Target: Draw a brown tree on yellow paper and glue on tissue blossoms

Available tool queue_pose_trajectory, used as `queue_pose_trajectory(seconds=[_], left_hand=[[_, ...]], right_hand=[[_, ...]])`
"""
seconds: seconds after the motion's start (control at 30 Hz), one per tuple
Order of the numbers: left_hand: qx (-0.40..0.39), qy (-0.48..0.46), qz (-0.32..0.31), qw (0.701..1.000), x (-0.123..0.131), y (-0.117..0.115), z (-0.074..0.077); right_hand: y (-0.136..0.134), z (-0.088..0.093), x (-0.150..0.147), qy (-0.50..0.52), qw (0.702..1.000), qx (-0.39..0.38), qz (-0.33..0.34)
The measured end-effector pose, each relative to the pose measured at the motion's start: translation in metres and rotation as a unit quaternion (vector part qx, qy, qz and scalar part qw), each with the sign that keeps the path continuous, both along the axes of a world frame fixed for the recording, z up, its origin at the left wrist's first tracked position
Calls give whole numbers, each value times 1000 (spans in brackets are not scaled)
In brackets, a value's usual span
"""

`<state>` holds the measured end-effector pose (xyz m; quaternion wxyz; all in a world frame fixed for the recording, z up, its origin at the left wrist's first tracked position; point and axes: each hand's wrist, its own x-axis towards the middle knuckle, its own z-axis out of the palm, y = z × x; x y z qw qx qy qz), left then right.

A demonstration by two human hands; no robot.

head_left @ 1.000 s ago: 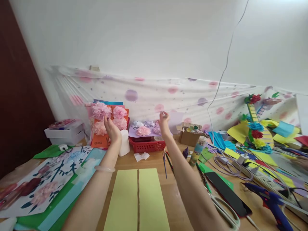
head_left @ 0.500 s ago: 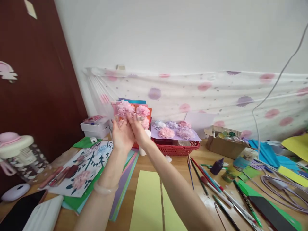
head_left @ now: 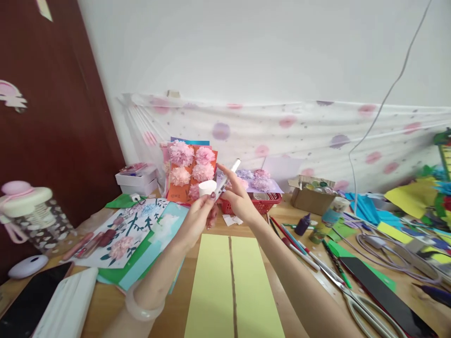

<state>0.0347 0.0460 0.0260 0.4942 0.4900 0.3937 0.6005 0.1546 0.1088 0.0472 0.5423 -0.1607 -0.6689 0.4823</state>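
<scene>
I'm grasping a white pen (head_left: 235,166) with my left hand (head_left: 198,217) and right hand (head_left: 242,202); yellow paper (head_left: 213,281) is lying below.

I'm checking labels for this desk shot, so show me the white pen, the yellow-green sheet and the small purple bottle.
White pen (head_left: 234,168): head view, upper part of the barrel.
Yellow-green sheet (head_left: 216,284): head view, left half.
Small purple bottle (head_left: 302,226): head view, its body.

L hand (head_left: 198,216) curled, R hand (head_left: 244,201) idx extd
</scene>
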Motion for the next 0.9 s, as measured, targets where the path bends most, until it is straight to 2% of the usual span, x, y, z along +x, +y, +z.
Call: queue_pose_trajectory(seconds=[0.07,0.13,0.17,0.3,0.4,0.5,0.77,0.83,0.9], left_hand=[[4,60,11,998,12,-1,-12],[17,105,20,994,23,-3,-21],[33,145,26,988,29,-5,-24],[84,329,30,940,52,-13,-37],[65,321,-4,945,69,-15,-43],[55,291,-17,955,80,-15,-43],[37,223,-16,974,88,-3,-23],[35,213,-14,976,90,-4,-19],[35,219,-22,975,90,-10,-20]], right_hand=[[-7,-3,10,80,995,-60,-10],[-10,-9,19,150,979,-115,-73],[-11,-14,24,150,973,-136,-108],[-7,-35,45,-11,966,-180,-184],[-1,-41,58,-35,955,-194,-222],[6,-38,63,-17,949,-195,-248],[17,-27,54,13,948,-167,-272],[23,-20,57,25,945,-160,-285],[31,-4,72,43,940,-151,-304]])
